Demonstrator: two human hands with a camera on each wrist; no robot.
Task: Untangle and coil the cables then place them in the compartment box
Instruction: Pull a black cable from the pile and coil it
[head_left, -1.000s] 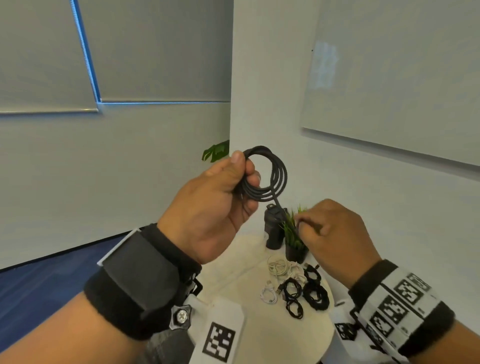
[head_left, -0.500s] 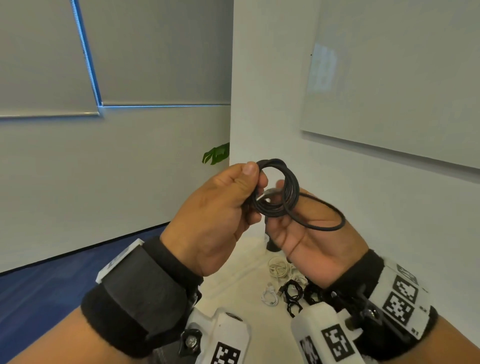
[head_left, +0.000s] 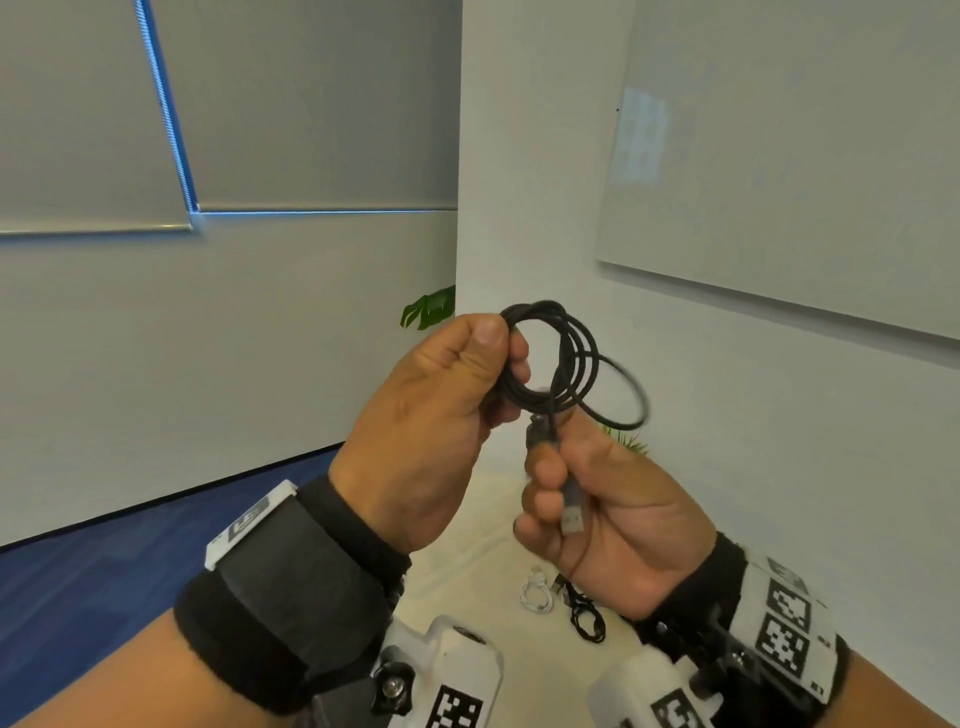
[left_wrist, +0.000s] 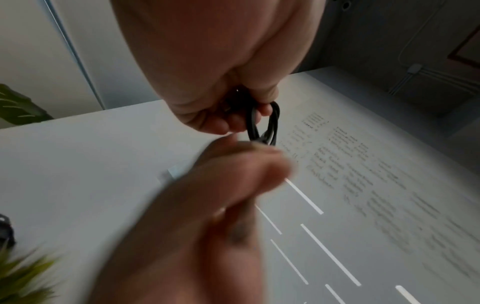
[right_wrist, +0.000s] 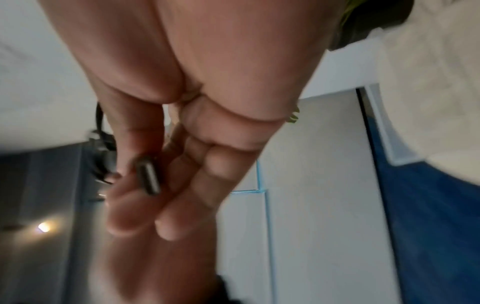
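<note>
- While the left hand (head_left: 441, 410) pinches the black coil (head_left: 558, 371) in mid-air above the desk (head_left: 467, 597), the right hand (head_left: 608, 509) grips its plug (head_left: 571, 506).
- The cable looks light, limp and springy; grip across all loops, or they probably spring apart.

Pale walls, grey roller blinds (head_left: 306, 104), a whiteboard (head_left: 805, 156) on the right — blue floor (head_left: 104, 561) below.
</note>
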